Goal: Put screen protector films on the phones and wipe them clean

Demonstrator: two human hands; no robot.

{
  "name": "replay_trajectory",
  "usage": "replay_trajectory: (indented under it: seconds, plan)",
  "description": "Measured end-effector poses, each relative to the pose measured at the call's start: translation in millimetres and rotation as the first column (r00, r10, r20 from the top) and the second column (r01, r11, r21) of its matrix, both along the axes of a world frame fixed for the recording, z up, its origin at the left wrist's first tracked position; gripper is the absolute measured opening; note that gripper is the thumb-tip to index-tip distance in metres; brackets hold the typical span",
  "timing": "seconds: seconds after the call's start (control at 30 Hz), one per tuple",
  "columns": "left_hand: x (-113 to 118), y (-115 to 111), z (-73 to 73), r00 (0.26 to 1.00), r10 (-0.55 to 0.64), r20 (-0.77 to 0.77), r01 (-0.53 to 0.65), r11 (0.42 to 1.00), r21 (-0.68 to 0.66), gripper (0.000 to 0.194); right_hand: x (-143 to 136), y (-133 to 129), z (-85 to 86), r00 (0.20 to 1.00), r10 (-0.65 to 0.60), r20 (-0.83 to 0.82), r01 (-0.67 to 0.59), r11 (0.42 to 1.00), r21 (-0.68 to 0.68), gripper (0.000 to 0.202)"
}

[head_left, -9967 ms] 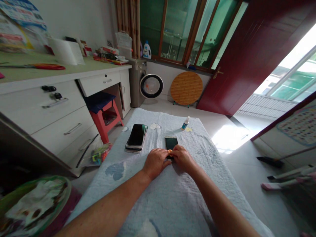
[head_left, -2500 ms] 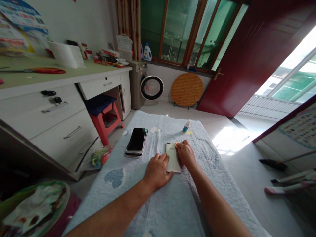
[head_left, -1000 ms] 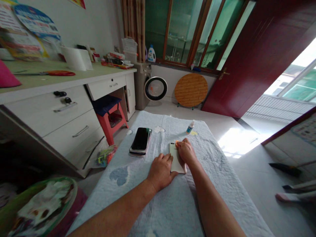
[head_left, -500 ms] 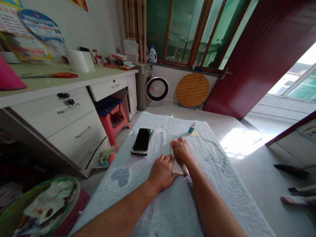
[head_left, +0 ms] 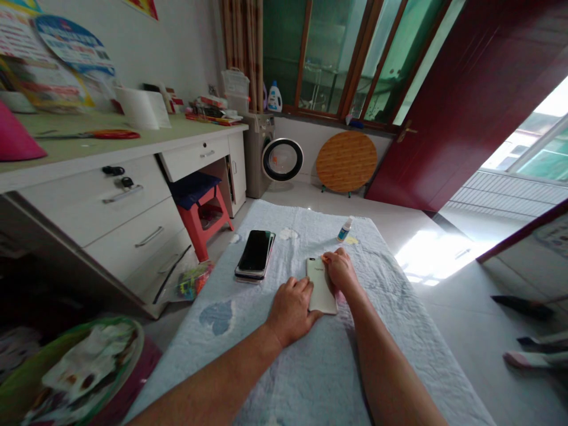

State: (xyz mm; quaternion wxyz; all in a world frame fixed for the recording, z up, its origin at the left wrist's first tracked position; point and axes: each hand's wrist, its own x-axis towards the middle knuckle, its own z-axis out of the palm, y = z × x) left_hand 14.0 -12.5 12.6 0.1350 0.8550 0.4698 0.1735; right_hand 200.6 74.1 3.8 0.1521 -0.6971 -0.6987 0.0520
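A white phone (head_left: pixel 321 290) lies back up on the light blue cloth. My left hand (head_left: pixel 291 310) grips its left edge, thumb at the bottom corner and fingers along the side. At the phone's upper right edge is my right hand (head_left: pixel 342 273), its fingers pressed together on a small orange cloth (head_left: pixel 325 258), mostly hidden beneath them. To the left lies a stack of phones (head_left: pixel 256 254), the top one with a black screen up. A small spray bottle (head_left: pixel 344 229) with a blue label stands beyond my right hand.
The cloth-covered table (head_left: pixel 213 361) fills the middle. On the left are a white desk (head_left: pixel 110 222), a red stool (head_left: pixel 199 228) and a green-rimmed bin (head_left: pixel 137 349). A washing machine (head_left: pixel 257 160) and a round wooden board (head_left: pixel 347 161) are at the back.
My right hand has moved right across the white phone to its upper right edge, uncovering the phone's back. My left hand has stayed in place.
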Motion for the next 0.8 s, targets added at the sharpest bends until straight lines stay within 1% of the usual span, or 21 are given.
replay_trajectory:
  seconds: [0.1, 0.27, 0.4, 0.5, 0.57, 0.67, 0.8]
  plan:
    - [0, 1, -0.5, 1.000, -0.007, -0.001, 0.007, 1.000, 0.010, 0.056, -10, 3, 3.3, 0.999, 0.036, 0.013, -0.035, 0.999, -0.026, 0.030]
    - [0, 0, 0.5, 1.000, 0.003, -0.017, -0.003, 1.000, 0.019, 0.056, -27, 15, 8.2, 0.990, 0.136, 0.046, -0.132, 0.988, -0.077, 0.030]
    - [0, -1, 4.3, 1.000, 0.008, -0.027, -0.009, 1.000, -0.007, 0.056, -38, 24, 6.7, 0.975, 0.213, 0.060, -0.205, 0.972, -0.113, 0.030]
    - [1, -2, 6.2, 1.000, 0.008, -0.007, -0.008, 1.000, -0.008, 0.059, -42, 26, 4.9, 0.973, 0.220, 0.071, -0.212, 0.972, -0.096, 0.030]
    - [1, -2, 6.1, 1.000, 0.019, -0.011, -0.019, 1.000, -0.005, 0.059, -40, 24, 5.0, 0.971, 0.223, 0.083, -0.217, 0.973, -0.077, 0.029]
    - [2, -2, 4.2, 0.999, 0.033, -0.034, -0.034, 0.999, -0.008, 0.057, -30, 20, 6.8, 0.969, 0.220, 0.107, -0.215, 0.975, -0.059, 0.028]
    - [2, -2, 1.9, 0.999, 0.032, -0.026, -0.032, 0.999, -0.003, 0.058, -8, 13, 8.3, 0.985, 0.137, 0.105, -0.132, 0.990, -0.058, 0.029]
